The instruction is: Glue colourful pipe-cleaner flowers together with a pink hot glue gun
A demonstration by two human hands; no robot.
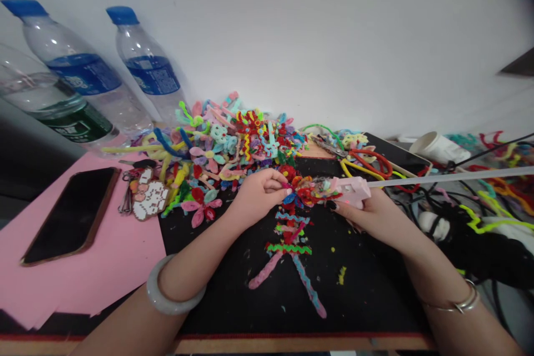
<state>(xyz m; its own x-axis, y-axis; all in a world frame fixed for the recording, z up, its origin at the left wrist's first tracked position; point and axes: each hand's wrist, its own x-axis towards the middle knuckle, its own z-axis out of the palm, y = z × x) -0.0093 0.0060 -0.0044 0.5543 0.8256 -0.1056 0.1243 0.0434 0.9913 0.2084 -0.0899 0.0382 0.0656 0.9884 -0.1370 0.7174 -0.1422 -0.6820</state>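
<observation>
My right hand (371, 217) is wrapped around a small pink glue gun (350, 189), and a long white glue stick (450, 177) runs out of its back to the right. The gun's nozzle end meets a cluster of red, orange and blue pipe-cleaner flowers (306, 192). At the left side of that cluster my left hand (265, 194) pinches a pipe-cleaner piece between thumb and fingers. Below hangs the rest of the pipe-cleaner figure (292, 233), with zigzag crossbars and two legs spread on the black mat (233, 300).
Behind my hands lies a heap of colourful pipe-cleaner pieces (221, 144). Left are a phone (70, 217) on pink paper (129, 256), a keychain charm (150, 194) and several bottles (150, 72). Right are red-handled scissors (371, 161), a white cup (442, 147) and black cables.
</observation>
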